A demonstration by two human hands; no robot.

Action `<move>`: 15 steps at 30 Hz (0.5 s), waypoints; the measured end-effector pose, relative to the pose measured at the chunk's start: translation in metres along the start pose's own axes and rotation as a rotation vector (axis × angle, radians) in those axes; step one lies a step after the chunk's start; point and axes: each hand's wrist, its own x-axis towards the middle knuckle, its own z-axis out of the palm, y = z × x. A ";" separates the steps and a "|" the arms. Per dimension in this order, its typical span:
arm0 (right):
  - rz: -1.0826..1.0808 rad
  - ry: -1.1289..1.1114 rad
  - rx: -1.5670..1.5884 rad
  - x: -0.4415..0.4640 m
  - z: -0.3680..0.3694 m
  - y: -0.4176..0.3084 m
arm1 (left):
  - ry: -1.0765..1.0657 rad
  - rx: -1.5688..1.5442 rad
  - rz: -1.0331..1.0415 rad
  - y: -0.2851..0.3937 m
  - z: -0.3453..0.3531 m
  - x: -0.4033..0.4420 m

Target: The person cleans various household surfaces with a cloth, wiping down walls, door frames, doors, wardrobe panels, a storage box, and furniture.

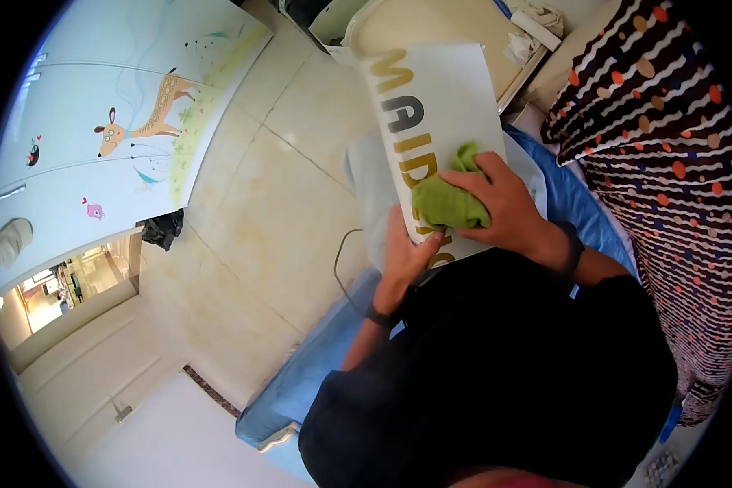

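A white box-like thing (pixel 451 98) with large gold and grey letters lies tilted across my lap; whether it is a stiff box or a paper bag I cannot tell. My left hand (pixel 408 248) grips its lower left edge, thumb on the lettered face. A crumpled green cloth (pixel 449 203) is bunched in my right hand (pixel 508 203) and pressed against that same face, covering some of the letters. Dark bands circle both wrists.
Behind the lettered thing is a cream tabletop (pixel 419 24). A patterned curtain-like fabric (pixel 651 146) hangs at the right. Blue bedding (pixel 317 374) lies beside me. At left stand a deer-printed cabinet (pixel 150 114) and a black bag (pixel 163 229) on the tiled floor (pixel 244 203).
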 end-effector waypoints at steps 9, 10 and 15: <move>-0.001 0.200 -0.094 0.082 -0.008 0.021 | -0.045 0.021 -0.028 0.005 -0.005 -0.001; 0.049 0.200 -0.097 0.081 -0.012 0.026 | -0.045 0.029 -0.036 0.006 -0.004 -0.001; 0.204 0.094 -0.182 0.036 -0.014 0.051 | -0.012 0.000 -0.116 -0.008 -0.004 0.002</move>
